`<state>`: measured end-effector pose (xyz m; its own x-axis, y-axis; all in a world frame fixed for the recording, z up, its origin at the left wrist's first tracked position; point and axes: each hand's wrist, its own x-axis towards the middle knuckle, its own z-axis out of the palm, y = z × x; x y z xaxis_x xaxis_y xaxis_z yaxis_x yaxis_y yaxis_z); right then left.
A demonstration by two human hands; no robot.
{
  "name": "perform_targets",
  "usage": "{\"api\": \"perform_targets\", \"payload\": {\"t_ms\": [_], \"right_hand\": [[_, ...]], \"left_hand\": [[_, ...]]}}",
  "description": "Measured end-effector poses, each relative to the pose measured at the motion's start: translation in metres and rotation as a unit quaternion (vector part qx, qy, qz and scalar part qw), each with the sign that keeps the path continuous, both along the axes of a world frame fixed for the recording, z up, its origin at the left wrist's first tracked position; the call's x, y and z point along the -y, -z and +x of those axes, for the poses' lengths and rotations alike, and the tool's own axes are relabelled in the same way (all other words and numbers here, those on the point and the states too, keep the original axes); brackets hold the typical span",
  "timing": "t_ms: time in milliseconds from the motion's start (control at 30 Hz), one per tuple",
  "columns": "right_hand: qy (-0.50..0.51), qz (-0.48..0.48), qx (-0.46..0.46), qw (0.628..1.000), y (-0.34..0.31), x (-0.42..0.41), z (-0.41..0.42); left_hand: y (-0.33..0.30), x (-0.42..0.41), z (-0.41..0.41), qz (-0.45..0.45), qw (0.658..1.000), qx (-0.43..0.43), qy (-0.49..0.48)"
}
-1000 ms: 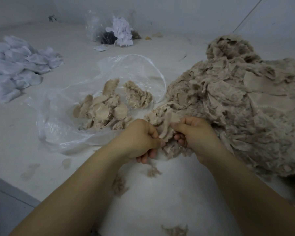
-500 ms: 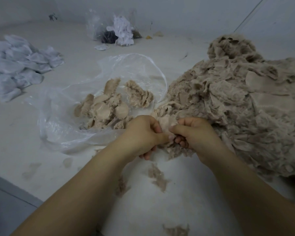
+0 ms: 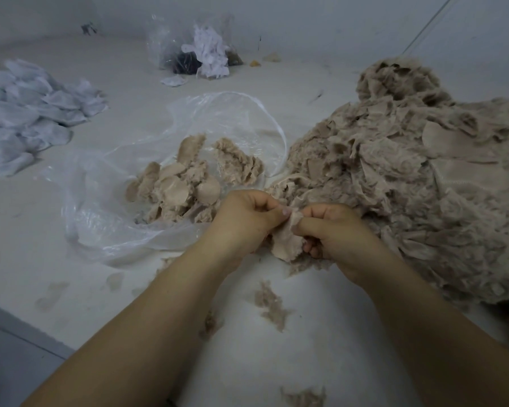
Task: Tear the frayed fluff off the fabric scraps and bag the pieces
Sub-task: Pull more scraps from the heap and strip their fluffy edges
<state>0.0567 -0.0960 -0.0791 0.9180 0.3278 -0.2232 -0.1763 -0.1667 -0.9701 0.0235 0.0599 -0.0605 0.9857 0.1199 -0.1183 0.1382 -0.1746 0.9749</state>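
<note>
1. Just in front of the big heap of beige fuzzy fabric scraps [image 3: 394, 183], I have both hands together on one small beige scrap [image 3: 285, 239]: my left hand [image 3: 244, 218] and right hand [image 3: 332, 230] each pinch its top edge, thumbs nearly touching.
2. To tear cleanly, I judge I should grip close to the frayed rim and pull the fluff sideways, away from the heap.
3. The clear plastic bag [image 3: 106, 224], left of the heap, holds cleaned pieces; torn fluff tufts [image 3: 272, 305] lie nearer me.
4. I can read no brand, label or writing anywhere.
</note>
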Motion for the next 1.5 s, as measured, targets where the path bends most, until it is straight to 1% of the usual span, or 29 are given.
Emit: {"api": "perform_targets", "payload": {"t_ms": [67, 167, 300, 633, 667, 733, 800, 833, 867, 1000, 1133, 1200, 1300, 1400, 1500], "right_hand": [[-0.014, 0.015, -0.014, 1.000, 0.000, 0.000, 0.000], [-0.020, 0.020, -0.004, 1.000, 0.001, 0.000, -0.001], [-0.014, 0.038, -0.018, 0.999, -0.001, 0.001, -0.001], [-0.003, 0.044, -0.046, 0.998, -0.007, 0.000, -0.004], [0.005, 0.048, -0.051, 0.998, -0.007, 0.001, -0.003], [0.014, 0.060, -0.060, 0.996, -0.007, 0.001, -0.003], [0.012, 0.066, -0.062, 0.996, -0.007, 0.000, -0.003], [0.008, 0.067, -0.062, 0.996, -0.007, 0.000, -0.004], [0.004, 0.067, -0.062, 0.996, -0.008, 0.000, -0.004], [0.005, 0.064, -0.053, 0.996, -0.007, 0.000, -0.005], [0.030, 0.062, -0.042, 0.997, -0.005, 0.000, -0.004], [0.036, 0.065, -0.047, 0.996, -0.006, 0.000, -0.003], [0.024, 0.069, -0.050, 0.996, -0.006, 0.000, -0.005], [0.004, 0.063, -0.027, 0.998, -0.005, 0.000, -0.005], [-0.035, 0.041, -0.002, 0.999, -0.005, 0.002, -0.005]], "left_hand": [[0.000, 0.001, 0.000, 0.000, 1.000, 0.001, -0.006], [-0.001, 0.002, 0.000, 0.003, 1.000, -0.006, -0.015], [0.000, -0.002, 0.001, -0.042, 0.997, -0.008, -0.069], [0.004, -0.012, -0.003, -0.059, 0.990, 0.025, -0.124], [0.002, -0.017, -0.003, -0.050, 0.993, 0.013, -0.109], [-0.002, -0.025, -0.005, -0.009, 0.999, -0.044, -0.020], [-0.005, -0.026, -0.009, 0.052, 0.988, -0.114, 0.091], [-0.004, -0.025, -0.012, 0.066, 0.982, -0.131, 0.122], [-0.001, -0.022, -0.013, 0.064, 0.980, -0.134, 0.133], [0.007, -0.017, -0.012, 0.007, 0.982, -0.115, 0.148], [0.003, -0.021, -0.017, 0.020, 0.961, -0.141, 0.239], [0.000, -0.023, -0.018, 0.024, 0.958, -0.150, 0.245], [0.000, -0.020, -0.017, 0.043, 0.964, -0.146, 0.217], [0.003, -0.012, -0.016, 0.010, 0.976, -0.119, 0.180], [0.009, -0.009, -0.015, -0.020, 0.983, -0.104, 0.150]]}}
